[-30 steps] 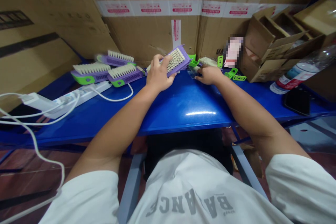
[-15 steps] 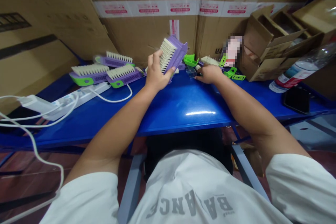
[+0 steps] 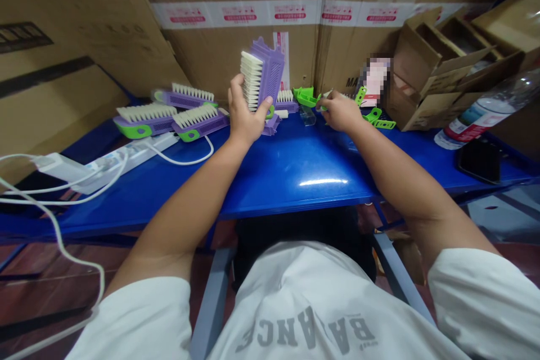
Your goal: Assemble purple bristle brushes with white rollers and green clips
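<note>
My left hand (image 3: 244, 115) grips a purple brush body (image 3: 265, 76) with white bristles, held upright above the blue table (image 3: 295, 169), bristles facing left. My right hand (image 3: 340, 112) is closed at the back of the table on a small green plastic piece (image 3: 323, 106). Beside it lie more green clips (image 3: 377, 119), a green part (image 3: 304, 95) and a small clear piece (image 3: 307, 115). Another purple brush part (image 3: 286, 102) lies behind my left hand.
Three finished purple-and-green brushes (image 3: 169, 112) lie at the back left. A white power strip (image 3: 105, 160) with cables sits left. Cardboard boxes (image 3: 442, 67), a plastic bottle (image 3: 485, 112) and a black phone (image 3: 476, 160) are at the right. Large cartons wall the back.
My left hand has lifted the purple brush off the table and turned it upright. My right hand has shifted slightly and closed on a green piece.
</note>
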